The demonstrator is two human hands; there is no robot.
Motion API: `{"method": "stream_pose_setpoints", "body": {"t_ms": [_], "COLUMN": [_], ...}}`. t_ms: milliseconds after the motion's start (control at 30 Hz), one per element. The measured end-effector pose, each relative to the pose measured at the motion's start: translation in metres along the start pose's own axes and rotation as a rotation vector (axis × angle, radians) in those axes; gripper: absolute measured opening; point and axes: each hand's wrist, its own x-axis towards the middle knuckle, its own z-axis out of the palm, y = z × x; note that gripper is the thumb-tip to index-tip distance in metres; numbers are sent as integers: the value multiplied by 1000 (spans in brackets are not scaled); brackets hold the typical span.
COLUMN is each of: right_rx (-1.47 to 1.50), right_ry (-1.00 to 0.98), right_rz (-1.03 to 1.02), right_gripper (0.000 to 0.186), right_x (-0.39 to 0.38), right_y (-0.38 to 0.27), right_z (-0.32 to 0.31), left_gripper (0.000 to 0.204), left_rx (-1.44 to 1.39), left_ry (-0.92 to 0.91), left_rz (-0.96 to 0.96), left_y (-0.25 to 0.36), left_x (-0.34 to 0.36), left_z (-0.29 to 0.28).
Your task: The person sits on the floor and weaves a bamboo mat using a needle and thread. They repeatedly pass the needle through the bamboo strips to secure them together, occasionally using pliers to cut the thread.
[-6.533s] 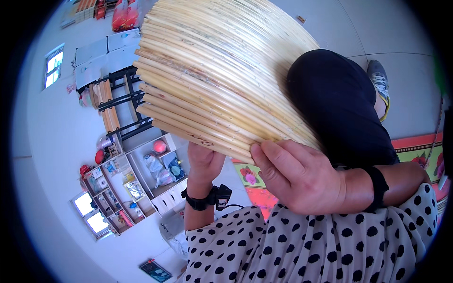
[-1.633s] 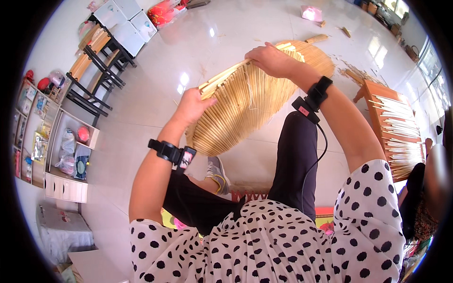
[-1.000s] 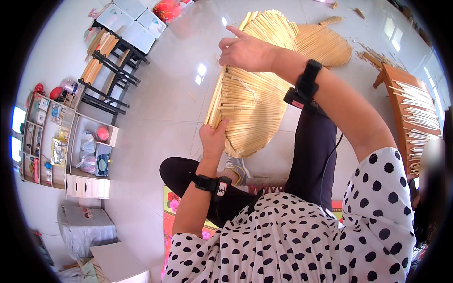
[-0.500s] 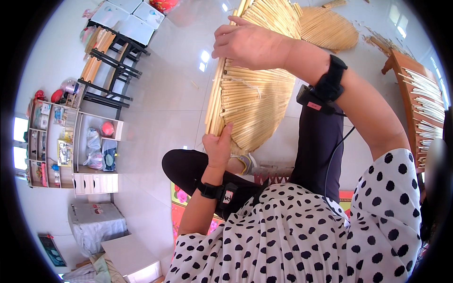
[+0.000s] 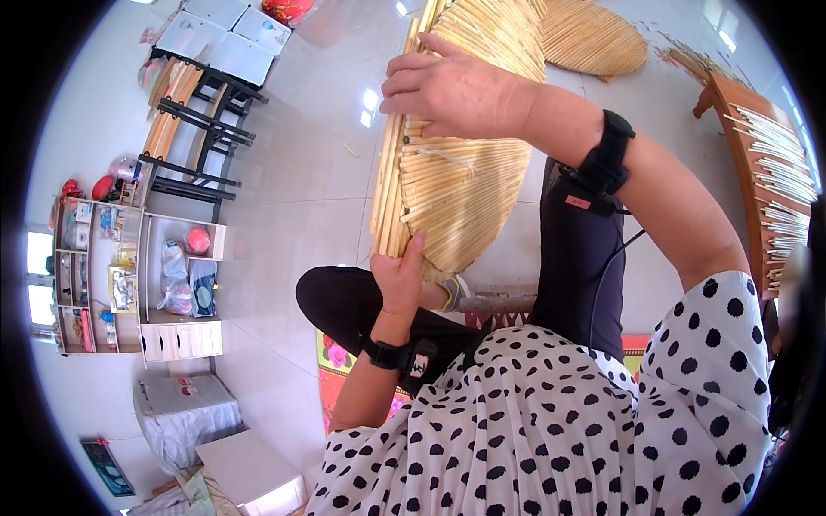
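A large panel of pale yellow stalks (image 5: 469, 202), laid side by side and curved at its outer edge, stands in front of me above my black-trousered legs. Along its left side runs a row of long straight stalks (image 5: 389, 193). My left hand (image 5: 398, 279) grips the lower end of that row, thumb up along the stalks. Higher up, my right hand (image 5: 460, 90) reaches across the panel, its fingers bent over the left edge; part of the stalks is hidden beneath it. A short white string (image 5: 447, 157) hangs across the panel below my right hand.
Another rounded stalk panel (image 5: 594, 39) lies on the tiled floor beyond. At the right, a brown wooden bench (image 5: 740, 155) carries many thin white stalks. Shelves (image 5: 142, 284), black folding frames (image 5: 202, 129) and a covered box (image 5: 185, 413) line the left side.
The view has shifted slightly. My right hand's fingers have spread a little over the panel's edge, and the edge stalks look more separated. My left hand keeps its grip at the lower end.
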Motion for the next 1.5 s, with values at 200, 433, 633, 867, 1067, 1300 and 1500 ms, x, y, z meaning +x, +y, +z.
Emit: {"method": "stream_pose_setpoints", "body": {"t_ms": [200,433,633,867,1067,1300,1500], "right_rx": [72,326,345,238,117,234,307], "right_ry": [109,-66,-337,-313,-378,-370,-406], "right_rz": [8,702,941,1016,1064,1189,1178], "right_gripper": [41,42,63,49,46,44,45], "right_x": [-2,-25,-15,-30,-39,-42,-50], "right_y": [-1,-42,-62,-73,-67,-62,-58], "right_z": [6,-30,-55,-64,-70,-72,-73], "left_gripper": [64,70,57,68,59,34,34], "left_rx": [125,247,361,493,311,302,136], "left_ry": [64,-84,-186,-450,-307,103,-62], "left_rz": [193,273,399,397,571,-29,-215], "left_y": [1,10,30,52,35,-30,-83], "left_x": [-12,-30,-49,-55,-26,7,1], "left_z": [6,25,39,24,-35,-160,-158]}}
